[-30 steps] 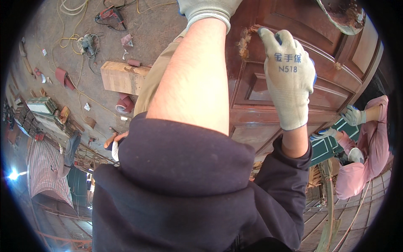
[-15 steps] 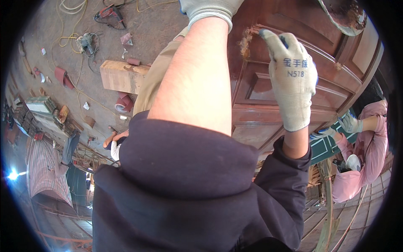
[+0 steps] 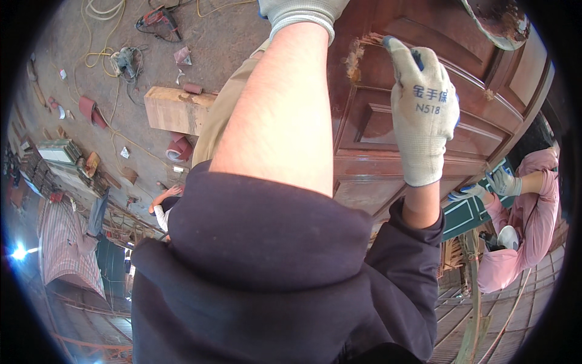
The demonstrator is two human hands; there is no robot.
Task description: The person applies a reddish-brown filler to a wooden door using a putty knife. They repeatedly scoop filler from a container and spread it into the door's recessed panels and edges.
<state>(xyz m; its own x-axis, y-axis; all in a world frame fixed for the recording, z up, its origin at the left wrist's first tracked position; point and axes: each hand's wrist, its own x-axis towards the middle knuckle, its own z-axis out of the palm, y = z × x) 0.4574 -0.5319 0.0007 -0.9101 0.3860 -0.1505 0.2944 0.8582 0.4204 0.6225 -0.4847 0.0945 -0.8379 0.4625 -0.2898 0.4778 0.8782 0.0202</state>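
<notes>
My right hand, in a pale knit glove with blue-coated fingertips, rests over a reddish-brown panelled wooden door. One finger reaches out to the door beside a rough tan patch of filler or bare wood. The other fingers curl under the palm; anything inside them is hidden. My left hand, gloved alike, is cut off by the top edge left of the door, so its fingers do not show. At the upper right sits a pale, curved container with brown stains inside.
A wooden block and sandpaper rolls lie on the left floor, near a red power tool, a grey one and yellow cords. A co-worker in pink works at a green panel on the right.
My right hand has shifted very slightly right, its finger still at the rough patch. My left arm is almost unmoved. The person at the lower left has moved an arm a little.
</notes>
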